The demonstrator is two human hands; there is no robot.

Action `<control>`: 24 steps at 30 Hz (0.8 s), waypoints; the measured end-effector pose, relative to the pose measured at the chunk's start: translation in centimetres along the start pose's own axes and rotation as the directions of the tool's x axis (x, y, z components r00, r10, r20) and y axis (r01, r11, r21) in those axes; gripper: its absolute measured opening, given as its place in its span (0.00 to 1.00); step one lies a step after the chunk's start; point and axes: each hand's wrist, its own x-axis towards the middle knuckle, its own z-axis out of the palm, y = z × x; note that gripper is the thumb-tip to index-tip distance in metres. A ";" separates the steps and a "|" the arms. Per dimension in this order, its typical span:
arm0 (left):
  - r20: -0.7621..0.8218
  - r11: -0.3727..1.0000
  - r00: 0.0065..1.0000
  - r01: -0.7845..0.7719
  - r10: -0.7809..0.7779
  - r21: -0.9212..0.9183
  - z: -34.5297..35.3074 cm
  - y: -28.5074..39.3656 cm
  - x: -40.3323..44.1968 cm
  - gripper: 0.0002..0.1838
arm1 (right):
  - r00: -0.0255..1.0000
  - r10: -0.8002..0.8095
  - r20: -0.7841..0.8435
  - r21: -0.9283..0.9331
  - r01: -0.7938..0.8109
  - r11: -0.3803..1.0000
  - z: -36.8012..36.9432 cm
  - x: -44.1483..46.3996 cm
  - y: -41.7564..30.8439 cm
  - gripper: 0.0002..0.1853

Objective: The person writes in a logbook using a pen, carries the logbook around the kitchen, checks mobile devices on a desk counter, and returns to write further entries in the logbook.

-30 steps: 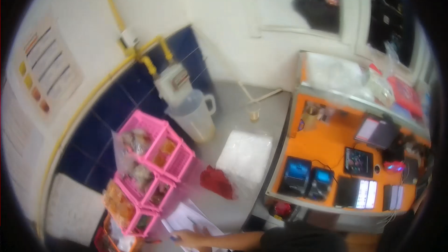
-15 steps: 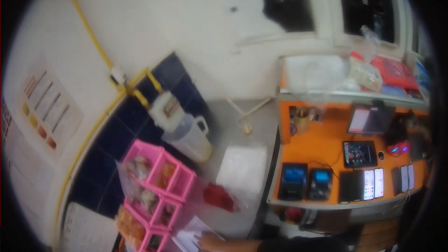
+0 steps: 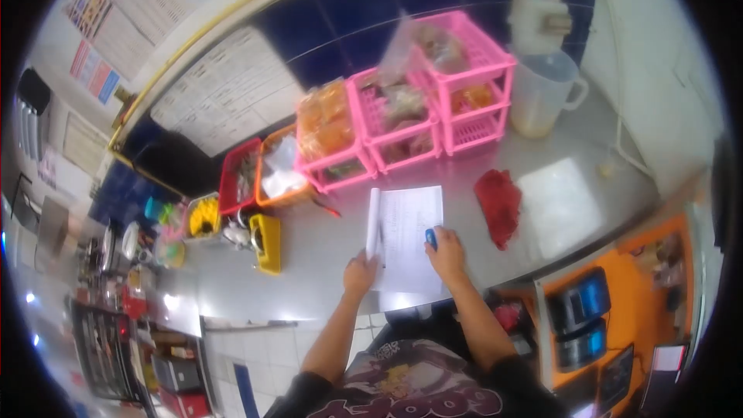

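Observation:
A notepad (image 3: 412,220) with written lines lies on the steel counter, its left pages folded or rolled over. My left hand (image 3: 360,274) grips the lower left edge of the notepad, fingers closed at the rolled pages. A thin dark strip, possibly a pen, runs along the fold near that hand. My right hand (image 3: 448,255) rests at the notepad's right edge, its fingers closed round a small blue object (image 3: 431,239) whose kind I cannot make out.
Pink stacked baskets (image 3: 476,70) with bagged goods stand behind the notepad, beside a plastic jug (image 3: 542,93). A red packet (image 3: 499,205) and white packet (image 3: 563,205) lie right. Orange (image 3: 280,162) and red bins (image 3: 240,174) and a yellow holder (image 3: 268,244) stand left.
My view has swung left and down from the wall and orange desk to the counter. Both hands and the whole notepad now show; before, only one hand was visible at the bottom edge.

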 end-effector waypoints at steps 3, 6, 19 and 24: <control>0.013 0.997 0.998 -0.057 0.058 -0.055 1.6 1.8 -1.6 0.23 | 0.998 0.062 -0.025 0.014 -0.061 0.998 -0.5 1.3 1.1 0.24; -0.052 0.991 0.997 -0.058 0.052 -0.118 3.5 4.2 -1.7 0.22 | 0.994 0.035 -0.106 0.058 -0.029 0.998 -1.5 4.2 2.8 0.23; -0.148 0.960 0.979 0.096 -0.138 -0.264 -0.3 3.1 -5.1 0.24 | 0.927 -0.113 -0.357 -0.097 0.084 0.992 -3.0 1.8 2.3 0.15; -0.054 0.954 0.984 -0.148 0.167 0.261 -1.9 -8.4 -15.3 0.32 | 0.926 -0.374 -0.043 0.120 0.377 0.919 2.0 -7.9 -8.3 0.10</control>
